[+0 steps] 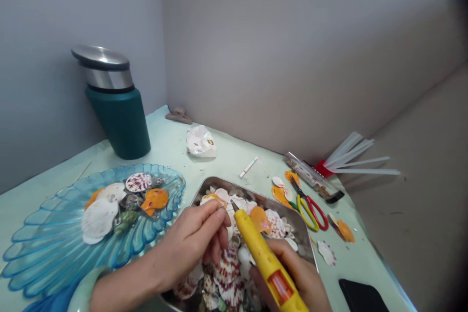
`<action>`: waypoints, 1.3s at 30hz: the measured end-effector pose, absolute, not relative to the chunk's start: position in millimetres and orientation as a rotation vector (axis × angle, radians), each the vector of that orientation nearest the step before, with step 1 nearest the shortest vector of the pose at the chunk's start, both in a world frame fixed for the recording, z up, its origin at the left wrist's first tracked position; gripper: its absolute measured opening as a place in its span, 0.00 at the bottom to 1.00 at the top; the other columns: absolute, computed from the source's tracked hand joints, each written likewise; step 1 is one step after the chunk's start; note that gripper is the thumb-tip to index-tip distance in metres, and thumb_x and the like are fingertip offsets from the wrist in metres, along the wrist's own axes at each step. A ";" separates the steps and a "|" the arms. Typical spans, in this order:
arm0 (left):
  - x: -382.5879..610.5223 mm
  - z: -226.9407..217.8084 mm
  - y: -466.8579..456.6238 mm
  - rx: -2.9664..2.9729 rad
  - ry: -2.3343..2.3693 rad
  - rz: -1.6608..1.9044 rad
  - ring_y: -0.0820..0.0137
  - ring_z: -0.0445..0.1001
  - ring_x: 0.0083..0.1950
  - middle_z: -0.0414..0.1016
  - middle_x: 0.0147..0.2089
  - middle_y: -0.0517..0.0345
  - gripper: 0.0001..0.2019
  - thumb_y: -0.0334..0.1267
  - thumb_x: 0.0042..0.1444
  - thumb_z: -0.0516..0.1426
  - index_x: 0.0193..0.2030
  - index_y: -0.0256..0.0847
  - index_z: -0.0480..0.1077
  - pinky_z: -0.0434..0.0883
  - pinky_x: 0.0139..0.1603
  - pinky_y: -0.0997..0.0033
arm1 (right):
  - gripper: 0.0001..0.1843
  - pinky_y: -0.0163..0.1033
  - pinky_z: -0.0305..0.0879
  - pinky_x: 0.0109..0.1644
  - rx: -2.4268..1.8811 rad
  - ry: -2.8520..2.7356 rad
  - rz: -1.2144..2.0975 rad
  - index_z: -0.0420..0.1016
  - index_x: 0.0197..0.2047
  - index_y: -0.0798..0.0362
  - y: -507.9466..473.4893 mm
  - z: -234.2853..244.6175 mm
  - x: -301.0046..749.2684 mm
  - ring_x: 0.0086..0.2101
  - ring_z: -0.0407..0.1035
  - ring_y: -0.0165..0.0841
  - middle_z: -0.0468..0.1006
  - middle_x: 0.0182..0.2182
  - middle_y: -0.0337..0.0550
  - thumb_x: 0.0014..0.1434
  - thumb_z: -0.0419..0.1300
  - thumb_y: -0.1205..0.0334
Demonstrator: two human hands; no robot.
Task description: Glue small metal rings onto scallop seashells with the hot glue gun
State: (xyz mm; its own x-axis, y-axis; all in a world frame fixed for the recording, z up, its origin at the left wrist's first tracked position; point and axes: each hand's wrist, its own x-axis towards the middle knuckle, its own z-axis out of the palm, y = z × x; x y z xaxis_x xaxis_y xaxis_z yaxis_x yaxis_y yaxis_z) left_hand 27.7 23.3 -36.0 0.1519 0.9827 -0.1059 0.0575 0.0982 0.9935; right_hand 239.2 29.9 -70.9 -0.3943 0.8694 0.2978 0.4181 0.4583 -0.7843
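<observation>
My right hand (300, 278) grips a yellow glue gun (261, 253), its nozzle pointing up and left. My left hand (193, 243) is pinched shut on something small at the fingertips, right at the nozzle tip; I cannot make out what it is. Both hands hover over a metal tray (204, 186) filled with several seashells. To the left lies a blue shell-shaped glass plate (44, 248) holding several shells, white, orange and striped.
A teal flask with a steel lid (115, 107) stands at the back left. Crumpled paper (200, 142), a small white tube (248, 167), scissors with red and yellow handles (309, 207), glue sticks (356, 158), loose shells and a black object (361, 296) lie on the table.
</observation>
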 end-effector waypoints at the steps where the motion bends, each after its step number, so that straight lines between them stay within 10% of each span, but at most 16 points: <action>1: 27.4 -35.8 23.0 1.225 1.159 0.992 0.75 0.69 0.20 0.72 0.24 0.61 0.17 0.48 0.64 0.44 0.31 0.40 0.65 0.62 0.22 0.76 | 0.10 0.30 0.60 0.21 -1.078 -1.996 0.807 0.72 0.37 0.49 30.1 -69.4 239.2 0.18 0.63 0.28 0.72 0.21 0.34 0.56 0.57 0.53; 18: 24.6 -36.4 24.8 1.094 1.146 0.950 0.78 0.50 0.13 0.59 0.13 0.69 0.18 0.46 0.63 0.45 0.24 0.41 0.62 0.48 0.14 0.79 | 0.11 0.31 0.60 0.23 -1.123 -2.027 0.834 0.73 0.36 0.49 29.5 -62.1 239.5 0.21 0.65 0.30 0.71 0.20 0.35 0.56 0.58 0.52; 39: 25.3 -36.1 24.3 1.082 1.171 0.939 0.78 0.50 0.13 0.57 0.12 0.69 0.18 0.47 0.61 0.47 0.23 0.41 0.62 0.48 0.14 0.80 | 0.11 0.31 0.62 0.25 -1.114 -2.027 0.836 0.73 0.36 0.49 28.9 -67.3 240.4 0.21 0.67 0.31 0.72 0.20 0.35 0.56 0.58 0.52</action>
